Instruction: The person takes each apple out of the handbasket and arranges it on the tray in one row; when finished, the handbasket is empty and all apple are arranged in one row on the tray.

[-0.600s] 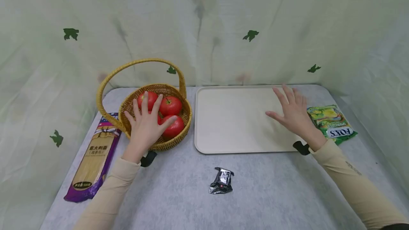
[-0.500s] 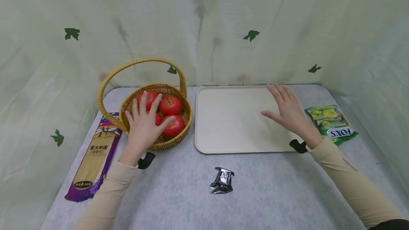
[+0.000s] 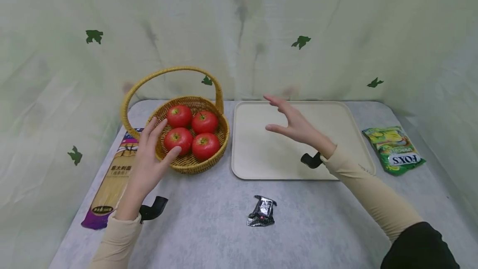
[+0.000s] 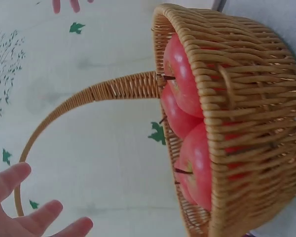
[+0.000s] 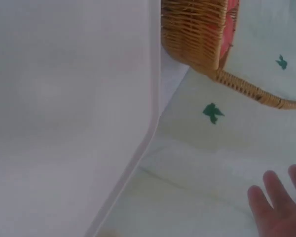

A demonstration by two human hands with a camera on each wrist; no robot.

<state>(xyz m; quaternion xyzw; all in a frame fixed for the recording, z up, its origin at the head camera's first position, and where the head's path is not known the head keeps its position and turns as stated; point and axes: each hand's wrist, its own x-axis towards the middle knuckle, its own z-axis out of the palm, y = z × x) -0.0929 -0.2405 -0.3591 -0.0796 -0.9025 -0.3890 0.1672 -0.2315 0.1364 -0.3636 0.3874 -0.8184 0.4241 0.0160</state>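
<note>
A wicker basket with a tall arched handle holds several red apples; their dark stems show in the left wrist view. At the basket's left side is my left hand, fingers spread and holding nothing, its thumb tip overlapping the front-left apple in the head view. My right hand hovers over the beige tray, fingers extended towards the basket and thumb apart, with nothing in it. In the right wrist view, the tray fills the left side and the basket stands beyond its edge.
A purple pack of spaghetti lies left of the basket, partly behind my left hand. A small black foil packet lies in front of the tray. To the tray's right is a green FOX'S bag. A pale leaf-print curtain backs the table.
My right hand has swept left across the tray towards the basket. My left hand has drawn back from over the apples to the basket's left side. The view has shifted slightly.
</note>
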